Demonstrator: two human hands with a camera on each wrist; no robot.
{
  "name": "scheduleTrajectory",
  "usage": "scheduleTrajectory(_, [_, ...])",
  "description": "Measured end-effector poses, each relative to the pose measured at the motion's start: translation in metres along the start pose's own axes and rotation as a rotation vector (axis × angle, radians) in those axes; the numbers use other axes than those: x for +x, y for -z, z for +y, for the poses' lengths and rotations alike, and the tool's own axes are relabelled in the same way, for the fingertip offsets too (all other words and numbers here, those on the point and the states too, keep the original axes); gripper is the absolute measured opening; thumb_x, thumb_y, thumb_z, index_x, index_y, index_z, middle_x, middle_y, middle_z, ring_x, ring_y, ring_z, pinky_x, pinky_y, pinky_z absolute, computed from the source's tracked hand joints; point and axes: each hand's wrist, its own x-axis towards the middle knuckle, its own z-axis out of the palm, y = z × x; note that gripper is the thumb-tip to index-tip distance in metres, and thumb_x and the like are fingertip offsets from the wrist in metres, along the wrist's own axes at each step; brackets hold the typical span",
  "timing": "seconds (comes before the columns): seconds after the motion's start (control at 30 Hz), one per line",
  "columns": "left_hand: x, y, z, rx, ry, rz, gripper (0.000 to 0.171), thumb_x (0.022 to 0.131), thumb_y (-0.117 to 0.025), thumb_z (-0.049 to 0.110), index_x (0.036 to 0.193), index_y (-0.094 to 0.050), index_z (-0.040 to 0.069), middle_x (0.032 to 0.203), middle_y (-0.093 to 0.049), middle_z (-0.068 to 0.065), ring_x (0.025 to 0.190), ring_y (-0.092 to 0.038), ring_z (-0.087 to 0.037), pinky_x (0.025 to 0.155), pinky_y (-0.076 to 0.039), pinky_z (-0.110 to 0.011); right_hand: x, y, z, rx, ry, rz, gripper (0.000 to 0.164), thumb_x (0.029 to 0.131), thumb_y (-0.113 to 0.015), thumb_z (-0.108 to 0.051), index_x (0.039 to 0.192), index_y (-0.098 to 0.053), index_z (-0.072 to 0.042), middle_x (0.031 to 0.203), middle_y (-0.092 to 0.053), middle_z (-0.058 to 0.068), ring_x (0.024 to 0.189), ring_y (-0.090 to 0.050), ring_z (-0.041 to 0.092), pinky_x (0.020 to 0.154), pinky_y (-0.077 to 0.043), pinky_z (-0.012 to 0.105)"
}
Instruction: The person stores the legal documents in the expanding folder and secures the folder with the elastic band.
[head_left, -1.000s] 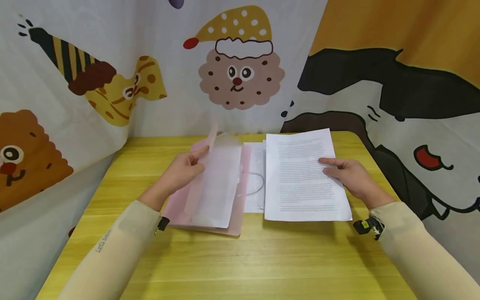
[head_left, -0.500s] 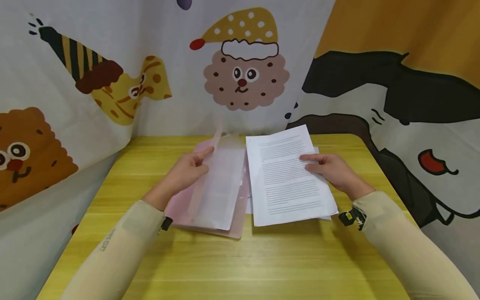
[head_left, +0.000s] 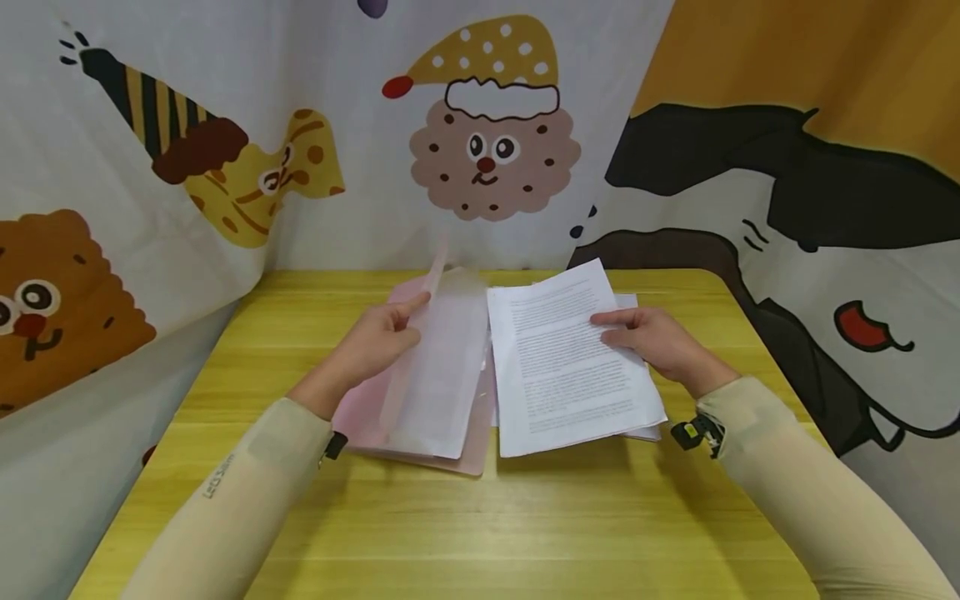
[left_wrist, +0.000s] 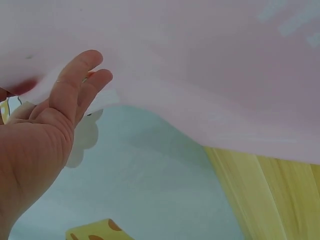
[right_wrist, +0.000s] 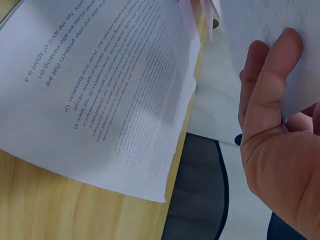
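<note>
A pink plastic folder (head_left: 474,458) lies opened on the left of the table, with translucent sleeves (head_left: 442,383) raised in it. My left hand (head_left: 375,342) pinches the folder's lifted pink flap (head_left: 396,392). In the left wrist view that pink plastic (left_wrist: 210,75) spreads above the fingers. Some printed paper (head_left: 573,375) is gripped at its right edge by my right hand (head_left: 667,346), tilted beside the folder's right side. Under it, more printed sheets (head_left: 642,434) lie on the table, mostly covered. The right wrist view shows text on these lower sheets (right_wrist: 115,95).
The yellow wood-grain table (head_left: 465,533) ends at the back against a curtain (head_left: 337,237) printed with cartoon figures. The same cloth hangs along the left and right sides.
My right hand has moved left with the held paper, turning it slightly, so it now hides a thin wire-like loop seen earlier beside the folder. The left hand keeps its hold.
</note>
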Motion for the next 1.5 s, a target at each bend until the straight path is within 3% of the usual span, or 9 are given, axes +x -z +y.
scheduleTrajectory(0.23, [-0.001, 0.002, 0.001, -0.001, 0.011, 0.002, 0.064, 0.103, -0.054, 0.014, 0.165, -0.041, 0.019, 0.099, -0.064, -0.021, 0.052, -0.026, -0.011, 0.050, -0.030, -0.023, 0.004, -0.005, -0.010, -0.036, 0.039, -0.044, 0.046, 0.102, -0.072, -0.026, 0.147, -0.067, -0.014, 0.142, -0.066, 0.021, 0.086, -0.075, 0.019, 0.076, -0.062, 0.029])
scheduleTrajectory(0.33, [-0.001, 0.001, 0.000, -0.002, 0.007, 0.001, 0.063, 0.104, -0.054, 0.014, 0.165, -0.041, 0.018, 0.134, -0.069, -0.017, 0.053, -0.027, -0.013, 0.050, -0.031, -0.024, 0.011, -0.015, -0.015, -0.008, 0.053, -0.094, 0.045, 0.101, -0.073, -0.024, 0.144, -0.069, -0.011, 0.147, -0.063, 0.021, 0.087, -0.074, 0.019, 0.077, -0.061, 0.028])
scheduleTrajectory(0.47, [-0.001, -0.001, 0.000, 0.010, -0.004, -0.007, 0.062, 0.105, -0.054, 0.014, 0.165, -0.041, 0.017, 0.174, -0.037, 0.000, 0.077, -0.046, -0.022, 0.059, -0.040, -0.026, 0.020, -0.036, -0.014, 0.046, 0.079, -0.107, 0.044, 0.102, -0.071, -0.017, 0.144, -0.068, -0.006, 0.159, -0.052, 0.020, 0.103, -0.068, 0.016, 0.082, -0.059, 0.024])
scheduleTrajectory(0.57, [0.000, -0.004, 0.002, 0.012, -0.005, -0.014, 0.062, 0.105, -0.055, 0.015, 0.165, -0.041, 0.018, 0.174, -0.037, 0.001, 0.089, -0.047, -0.030, 0.063, -0.042, -0.028, 0.025, -0.051, -0.010, 0.095, 0.081, -0.066, 0.044, 0.101, -0.071, -0.013, 0.144, -0.068, -0.006, 0.162, -0.052, 0.018, 0.110, -0.064, 0.012, 0.085, -0.057, 0.022])
scheduleTrajectory(0.73, [0.003, -0.006, 0.004, 0.011, -0.008, -0.016, 0.063, 0.104, -0.055, 0.014, 0.166, -0.041, 0.018, 0.170, -0.045, -0.005, 0.063, -0.036, -0.021, 0.055, -0.035, -0.026, 0.029, -0.073, -0.002, 0.175, 0.044, 0.036, 0.045, 0.102, -0.069, -0.014, 0.147, -0.066, -0.008, 0.154, -0.061, 0.018, 0.108, -0.069, 0.016, 0.082, -0.058, 0.023])
scheduleTrajectory(0.97, [0.006, -0.009, 0.008, 0.048, -0.016, 0.019, 0.064, 0.103, -0.055, 0.014, 0.165, -0.042, 0.020, 0.097, -0.061, -0.018, 0.054, -0.029, -0.014, 0.053, -0.032, -0.023, 0.025, -0.098, -0.002, 0.199, 0.061, 0.143, 0.045, 0.103, -0.066, -0.013, 0.148, -0.064, -0.007, 0.164, -0.053, 0.012, 0.154, -0.041, 0.026, 0.104, -0.051, 0.025])
scheduleTrajectory(1.23, [0.010, -0.017, 0.006, 0.055, -0.039, 0.047, 0.064, 0.101, -0.055, 0.012, 0.164, -0.041, 0.010, 0.133, -0.066, -0.024, 0.054, -0.024, -0.012, 0.051, -0.028, -0.023, 0.035, -0.135, -0.013, 0.226, 0.067, 0.188, 0.043, 0.103, -0.066, -0.013, 0.145, -0.068, -0.010, 0.165, -0.051, 0.009, 0.159, -0.034, 0.023, 0.128, -0.034, 0.044])
scheduleTrajectory(1.37, [0.012, -0.024, 0.007, 0.074, -0.050, 0.092, 0.065, 0.098, -0.056, 0.011, 0.162, -0.044, 0.008, 0.106, -0.072, -0.015, 0.052, -0.023, -0.011, 0.049, -0.027, -0.023, 0.042, -0.152, -0.021, 0.184, 0.077, 0.169, 0.041, 0.103, -0.067, -0.017, 0.143, -0.070, -0.014, 0.161, -0.056, 0.009, 0.134, -0.053, 0.020, 0.105, -0.049, 0.033])
scheduleTrajectory(1.5, [0.012, -0.029, 0.008, 0.084, -0.041, 0.118, 0.067, 0.096, -0.057, 0.011, 0.161, -0.045, 0.010, 0.063, -0.042, 0.006, 0.050, -0.026, -0.009, 0.047, -0.027, -0.022, 0.047, -0.158, -0.023, 0.180, 0.056, 0.140, 0.041, 0.102, -0.069, -0.021, 0.143, -0.071, -0.016, 0.149, -0.064, 0.012, 0.092, -0.058, 0.014, 0.072, -0.051, 0.024])
